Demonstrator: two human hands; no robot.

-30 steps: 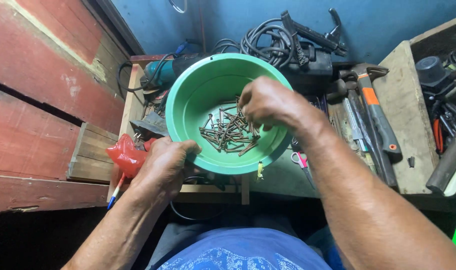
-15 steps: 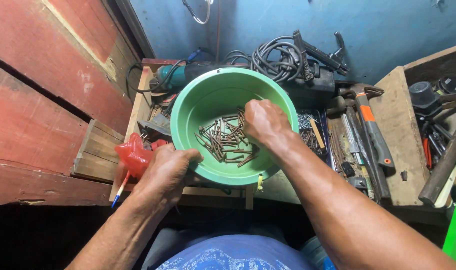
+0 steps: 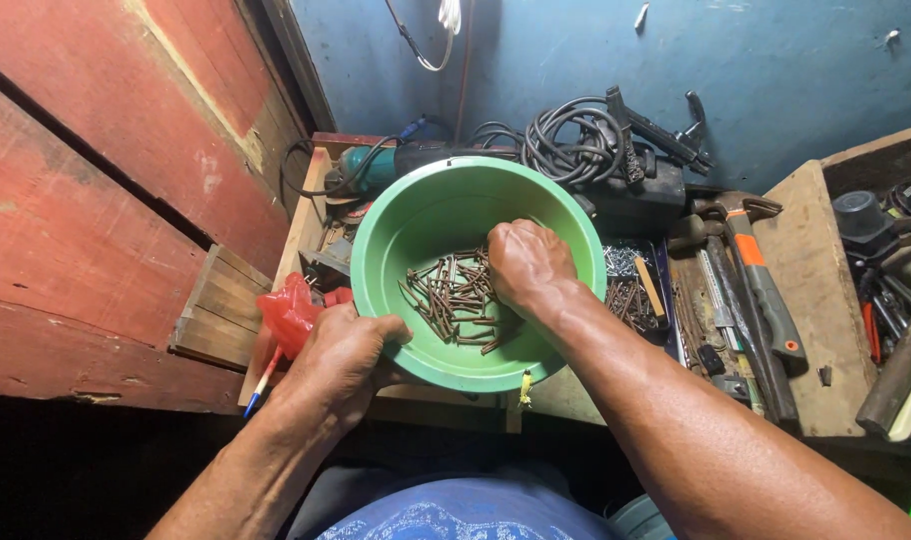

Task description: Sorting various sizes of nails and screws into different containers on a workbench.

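Hands met at a green plastic basin [image 3: 431,215] in the head view, the only view. The left hand [image 3: 341,365] clamped the basin's near rim, thumb hooked over the edge, fingers hidden beneath. The right hand [image 3: 529,265] reached down inside the basin, knuckles up, fingers curled into a heap of rusty nails [image 3: 451,295] lying on the bottom; whether it pinched any nail could not be told. The basin sat tilted above an open wooden toolbox [image 3: 298,215]. Just left of the left hand lay a red plastic bag [image 3: 289,310]. Behind the basin were a teal angle grinder [image 3: 368,163] and a coil of black cable [image 3: 566,135]. To the right, a hammer with an orange-banded handle [image 3: 761,275] lay among other tools, beside a small tray of screws [image 3: 631,285].
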